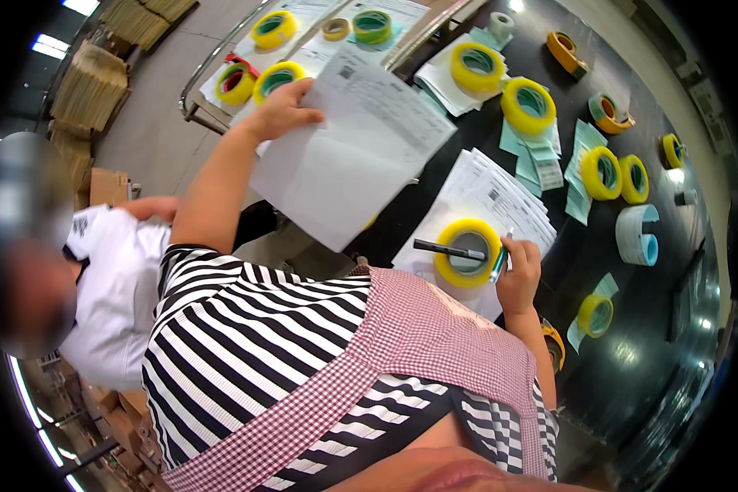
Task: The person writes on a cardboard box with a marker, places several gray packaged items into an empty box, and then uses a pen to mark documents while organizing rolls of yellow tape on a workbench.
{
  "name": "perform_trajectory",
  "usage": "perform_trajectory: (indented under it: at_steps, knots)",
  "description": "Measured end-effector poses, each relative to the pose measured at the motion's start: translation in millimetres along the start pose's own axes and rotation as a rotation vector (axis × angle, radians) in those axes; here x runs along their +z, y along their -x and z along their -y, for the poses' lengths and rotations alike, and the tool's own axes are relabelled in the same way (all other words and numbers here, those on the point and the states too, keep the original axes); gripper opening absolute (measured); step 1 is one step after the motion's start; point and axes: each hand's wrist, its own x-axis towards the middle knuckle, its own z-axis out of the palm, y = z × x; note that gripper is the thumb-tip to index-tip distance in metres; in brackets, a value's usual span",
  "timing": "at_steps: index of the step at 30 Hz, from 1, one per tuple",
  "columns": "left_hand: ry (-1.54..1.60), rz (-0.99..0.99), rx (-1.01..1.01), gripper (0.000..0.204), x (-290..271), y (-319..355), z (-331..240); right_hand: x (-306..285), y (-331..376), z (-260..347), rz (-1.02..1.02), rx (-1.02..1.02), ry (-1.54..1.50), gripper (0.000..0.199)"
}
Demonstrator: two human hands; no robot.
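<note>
My left hand (pixel 280 113) is raised at the far left, pinching the edge of a printed paper sheet (pixel 336 156) between thumb and fingers. The sheet hangs tilted over the gap between the dark table and a cart. My right hand (pixel 518 277) is closed around a slim teal-and-silver pen (pixel 501 259). Just left of it, a roll of clear yellowish tape (pixel 447 271) lies on a fanned stack of printed papers (pixel 504 201). A black marker (pixel 447 248) rests across this roll.
The dark table (pixel 631 320) bears several tape rolls (pixel 529 107), pale-green label strips (pixel 584 164), a curled label roll (pixel 636 235) and an orange tape dispenser (pixel 566 54). A metal-railed cart (pixel 190 97) holds papers and tape. A person in a white shirt (pixel 119 287) is close at left.
</note>
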Motion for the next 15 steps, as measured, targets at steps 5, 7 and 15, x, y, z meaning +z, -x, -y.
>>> perform_trajectory:
  at_steps: [5, 7, 15]
  knots:
    - [0.074, -0.094, -0.232, 0.043, -61, 8, 62, -1, -20, 27, 0.026, -0.101, 0.066, 0.025]
    - [-0.168, -0.165, -0.257, 0.038, -61, -7, 76, -1, -33, 38, 0.009, -0.114, 0.049, 0.026]
    - [-0.920, -0.276, -0.192, 0.032, 1, -26, 108, 1, -36, 45, 0.017, -0.047, -0.001, 0.028]
